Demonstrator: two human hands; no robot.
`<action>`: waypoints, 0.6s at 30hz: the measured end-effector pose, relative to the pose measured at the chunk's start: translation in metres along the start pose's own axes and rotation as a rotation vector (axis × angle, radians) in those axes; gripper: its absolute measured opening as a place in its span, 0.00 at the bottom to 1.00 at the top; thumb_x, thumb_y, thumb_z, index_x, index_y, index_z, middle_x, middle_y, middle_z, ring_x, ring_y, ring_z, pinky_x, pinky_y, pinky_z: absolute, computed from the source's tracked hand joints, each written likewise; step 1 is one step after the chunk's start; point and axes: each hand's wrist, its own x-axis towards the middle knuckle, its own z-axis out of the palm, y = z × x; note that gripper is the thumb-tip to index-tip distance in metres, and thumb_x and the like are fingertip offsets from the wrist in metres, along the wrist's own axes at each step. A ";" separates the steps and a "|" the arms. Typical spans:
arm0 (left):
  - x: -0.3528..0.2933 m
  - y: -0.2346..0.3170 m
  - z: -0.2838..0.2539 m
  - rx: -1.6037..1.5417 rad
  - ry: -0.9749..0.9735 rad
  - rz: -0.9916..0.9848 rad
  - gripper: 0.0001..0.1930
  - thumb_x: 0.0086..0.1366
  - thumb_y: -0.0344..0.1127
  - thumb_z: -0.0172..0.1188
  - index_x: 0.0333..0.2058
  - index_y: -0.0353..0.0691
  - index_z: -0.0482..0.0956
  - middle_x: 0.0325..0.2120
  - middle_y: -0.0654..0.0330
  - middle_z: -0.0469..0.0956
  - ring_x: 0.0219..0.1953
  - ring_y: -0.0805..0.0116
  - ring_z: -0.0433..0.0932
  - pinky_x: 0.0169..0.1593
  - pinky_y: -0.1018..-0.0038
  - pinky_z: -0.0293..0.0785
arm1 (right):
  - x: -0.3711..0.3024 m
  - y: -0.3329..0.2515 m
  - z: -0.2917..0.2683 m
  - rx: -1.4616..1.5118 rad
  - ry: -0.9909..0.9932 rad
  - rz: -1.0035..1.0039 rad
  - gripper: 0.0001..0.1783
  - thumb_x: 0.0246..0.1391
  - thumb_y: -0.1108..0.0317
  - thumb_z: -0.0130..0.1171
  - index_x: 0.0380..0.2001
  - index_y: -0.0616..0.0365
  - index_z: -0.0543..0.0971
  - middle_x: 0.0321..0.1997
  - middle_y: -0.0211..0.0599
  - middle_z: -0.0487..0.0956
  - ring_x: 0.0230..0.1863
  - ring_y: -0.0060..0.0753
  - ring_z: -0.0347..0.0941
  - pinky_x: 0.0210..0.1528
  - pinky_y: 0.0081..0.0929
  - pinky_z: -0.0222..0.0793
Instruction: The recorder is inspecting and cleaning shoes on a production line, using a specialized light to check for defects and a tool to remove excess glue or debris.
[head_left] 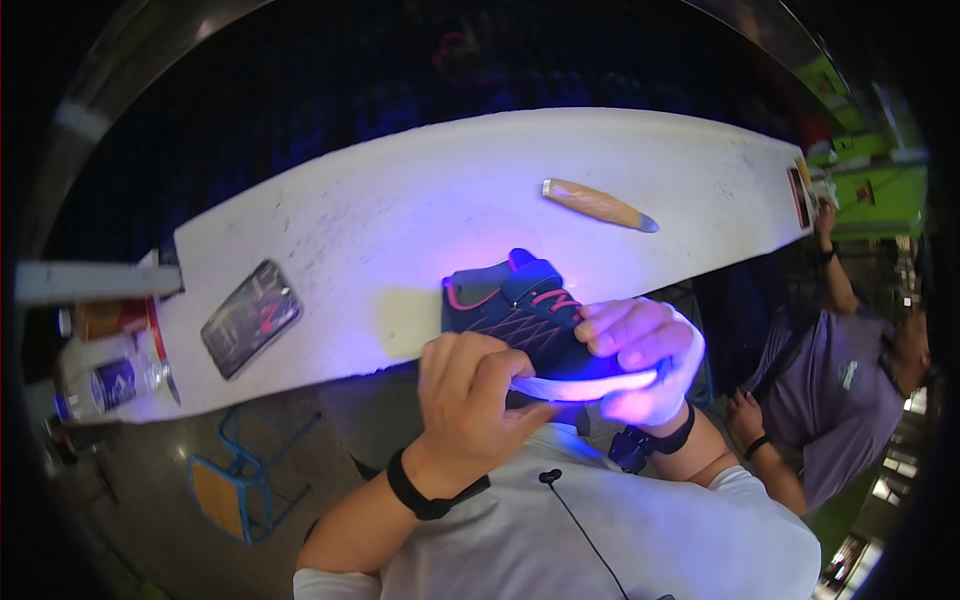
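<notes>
A dark shoe [515, 320] with pink trim and pink laces is held at the near edge of the white table, its heel resting toward the tabletop. Its pale sole edge [580, 387] glows under violet light. My left hand [470, 385] grips the sole edge on the near left side, thumb underneath and fingers bent. On the other side, my right hand [645, 350] closes around the toe end, fingers on the upper. Strong violet light washes over the right hand, and parts of its fingers are hidden.
A wooden-handled tool [598, 205] lies beyond the shoe on the table [390, 220]. To the left are a dark phone [252, 318] and a clear plastic bottle [105, 388]. A blue-framed stool [225, 495] stands below left. Another person [825, 400] works at the right.
</notes>
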 end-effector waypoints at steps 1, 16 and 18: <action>0.005 0.000 0.004 0.240 -0.004 0.110 0.26 0.43 0.35 0.84 0.39 0.42 0.78 0.36 0.55 0.74 0.39 0.51 0.75 0.41 0.60 0.68 | -0.008 0.004 -0.003 0.188 0.119 0.089 0.24 0.45 0.66 0.86 0.41 0.56 0.81 0.48 0.48 0.87 0.56 0.56 0.85 0.64 0.57 0.77; 0.036 -0.010 0.021 0.266 -0.348 0.166 0.28 0.48 0.36 0.84 0.45 0.38 0.78 0.43 0.54 0.81 0.49 0.48 0.81 0.49 0.59 0.80 | -0.025 -0.012 -0.050 -0.831 -0.108 0.222 0.30 0.43 0.55 0.84 0.49 0.57 0.88 0.50 0.43 0.89 0.51 0.49 0.87 0.52 0.37 0.82; 0.032 -0.025 0.009 0.037 -0.283 0.108 0.25 0.51 0.34 0.83 0.45 0.37 0.80 0.48 0.53 0.84 0.54 0.45 0.81 0.58 0.58 0.78 | -0.024 -0.007 -0.060 -0.902 -0.170 0.293 0.33 0.41 0.55 0.85 0.49 0.59 0.88 0.48 0.47 0.89 0.44 0.50 0.88 0.48 0.38 0.84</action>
